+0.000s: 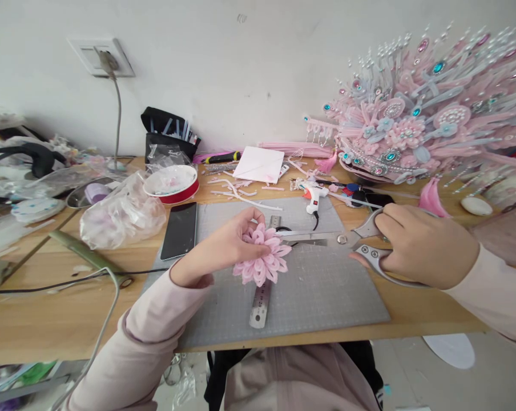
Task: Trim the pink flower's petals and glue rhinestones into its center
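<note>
Between the thumb and fingers of my left hand (236,242) is a pink fuzzy flower (264,260) with many looped petals, held above the mat. My right hand (424,242) grips large metal scissors (361,240) by their handles. Their blades are slightly parted and point left, the tips at the flower's right edge; whether they touch a petal I cannot tell. Under the flower lies a steel ruler (260,308), its middle hidden by the flower. The grey cutting mat (326,297) spreads beneath both hands.
A black phone (180,231) rests on the mat's left edge. Behind are a white glue gun (314,197), a white card (258,164) and pink offcuts. A large pink beaded headdress (416,114) stands back right. At left are a red-and-white round container (172,194), plastic bags (123,211) and a green rod (87,257).
</note>
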`<state>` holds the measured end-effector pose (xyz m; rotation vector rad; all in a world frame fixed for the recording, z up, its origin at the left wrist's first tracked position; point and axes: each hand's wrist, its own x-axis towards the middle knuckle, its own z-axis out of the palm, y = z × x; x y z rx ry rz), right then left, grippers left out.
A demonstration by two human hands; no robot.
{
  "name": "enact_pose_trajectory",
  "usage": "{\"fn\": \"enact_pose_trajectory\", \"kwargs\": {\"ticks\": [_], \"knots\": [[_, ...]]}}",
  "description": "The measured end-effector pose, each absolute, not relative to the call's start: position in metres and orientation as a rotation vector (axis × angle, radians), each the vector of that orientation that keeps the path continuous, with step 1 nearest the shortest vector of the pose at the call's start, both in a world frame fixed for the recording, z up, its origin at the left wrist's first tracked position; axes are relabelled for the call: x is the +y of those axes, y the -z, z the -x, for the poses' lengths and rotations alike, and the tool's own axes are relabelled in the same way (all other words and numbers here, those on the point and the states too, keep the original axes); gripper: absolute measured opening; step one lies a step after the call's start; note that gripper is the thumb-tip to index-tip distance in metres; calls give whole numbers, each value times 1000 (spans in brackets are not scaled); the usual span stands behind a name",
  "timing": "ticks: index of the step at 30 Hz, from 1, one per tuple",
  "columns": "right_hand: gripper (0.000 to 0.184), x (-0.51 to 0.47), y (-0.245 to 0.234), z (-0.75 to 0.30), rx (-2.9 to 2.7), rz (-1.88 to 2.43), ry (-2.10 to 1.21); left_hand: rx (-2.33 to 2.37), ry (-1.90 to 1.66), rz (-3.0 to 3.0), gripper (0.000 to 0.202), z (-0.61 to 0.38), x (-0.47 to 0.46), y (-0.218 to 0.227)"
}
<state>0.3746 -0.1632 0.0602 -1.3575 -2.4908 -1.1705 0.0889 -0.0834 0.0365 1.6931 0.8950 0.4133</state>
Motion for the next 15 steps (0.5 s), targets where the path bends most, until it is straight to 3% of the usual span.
{"fn": "enact_pose_trajectory", "kwargs": {"ticks": [15], "knots": [[48,-163,-56,-375,-2528,1392,1122,908,-399,-1705,31,-90,-84,-35]]}}
